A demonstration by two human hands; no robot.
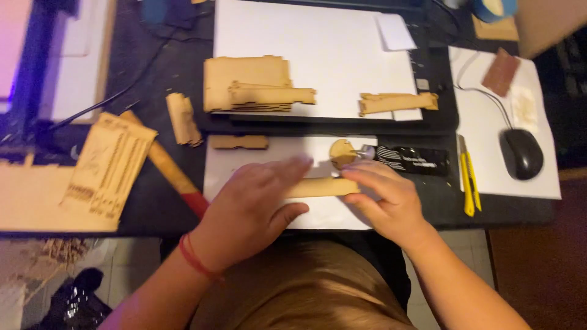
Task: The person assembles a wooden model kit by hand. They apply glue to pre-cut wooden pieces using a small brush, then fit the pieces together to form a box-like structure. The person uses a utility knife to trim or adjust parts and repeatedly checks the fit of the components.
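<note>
Both hands are pressing a thin, flat, pale wooden strip (321,187) onto white paper at the bench's six o'clock edge, left hand (254,208) lying flat, right hand (388,198) pinching its three o'clock end; it looks light, stiff and snappable, best held by its edges.

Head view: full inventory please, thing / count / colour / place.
Wooden strip: 1, tan, on white sheet near desk edge, under both hands.
Round wooden piece: 1, tan, just beyond the strip.
Black tube: 1, black with metal tip, right of the round piece.
Flat cut wooden parts: several, tan, on the large white board.
Slotted wooden panel: 1, tan, far left.
Hammer: 1, wooden handle with red end, left of the hands.
Utility knife: 1, yellow, right.
Mouse: 1, black, far right on white paper.
Left hand: red wrist band, flat on the strip.
Right hand: fingers on the strip's right end.
</note>
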